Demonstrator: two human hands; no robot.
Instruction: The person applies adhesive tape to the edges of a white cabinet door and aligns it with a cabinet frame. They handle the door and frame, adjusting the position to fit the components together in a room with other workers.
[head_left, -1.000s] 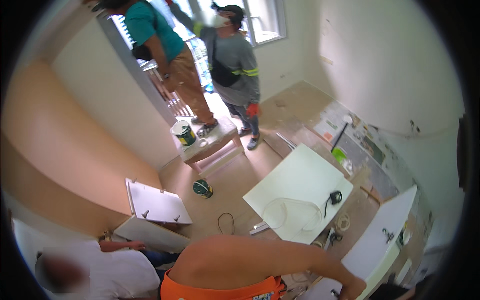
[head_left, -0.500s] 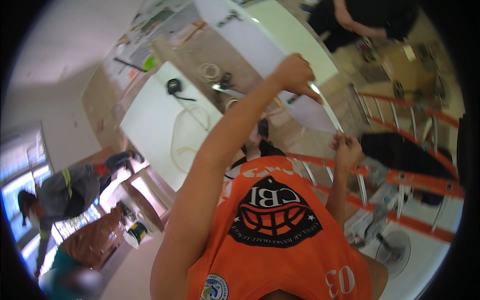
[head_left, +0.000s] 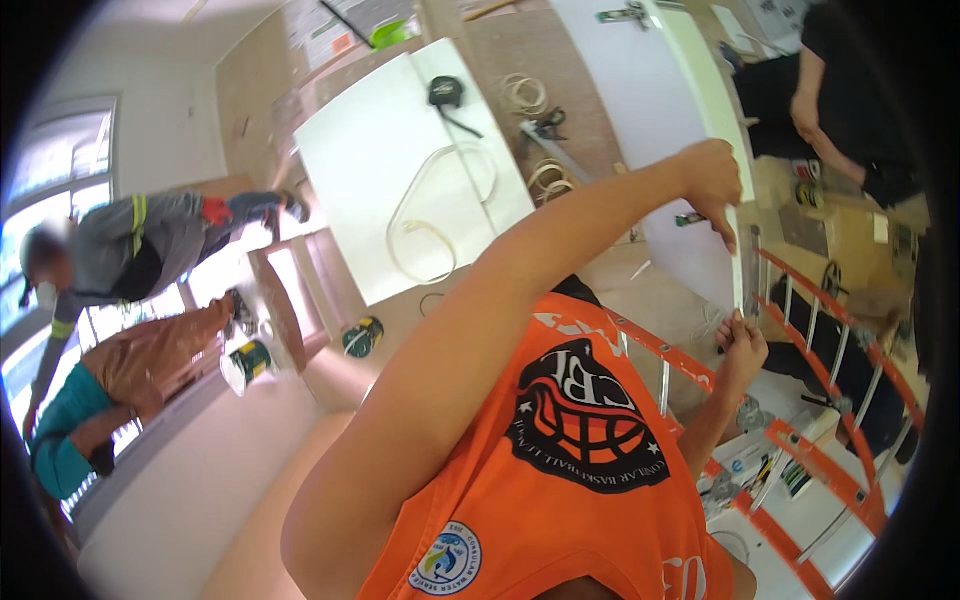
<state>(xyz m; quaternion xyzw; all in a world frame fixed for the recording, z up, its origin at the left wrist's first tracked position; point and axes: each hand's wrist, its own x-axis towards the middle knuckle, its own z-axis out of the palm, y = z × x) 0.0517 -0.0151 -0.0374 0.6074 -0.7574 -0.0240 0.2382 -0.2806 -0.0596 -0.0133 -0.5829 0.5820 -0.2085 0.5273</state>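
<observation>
Bending the left hand (head_left: 712, 182) over the long edge of a white cabinet door (head_left: 650, 110), fingers curled down; cannot tell if pinching anything there, with the grip hidden from view. Pinching with bunched fingertips of the right hand (head_left: 741, 342) at the low end of a thin white strip (head_left: 739, 270), right by the door's edge and just below the left hand. Wearing an orange jersey (head_left: 600, 510). On the door's face, two metal hinges (head_left: 624, 15). To the left, coils of cream strip (head_left: 524, 95) beside a flat white board (head_left: 375, 130), with a black tape measure (head_left: 446, 92) and a loose cream loop (head_left: 400, 200) on top. To the right, an orange ladder (head_left: 815, 466), and past the door, a person in black (head_left: 845, 90). Far left, a person in a teal top (head_left: 70, 440) up on a bench (head_left: 283, 320), close to a paint tub (head_left: 247, 367).
</observation>
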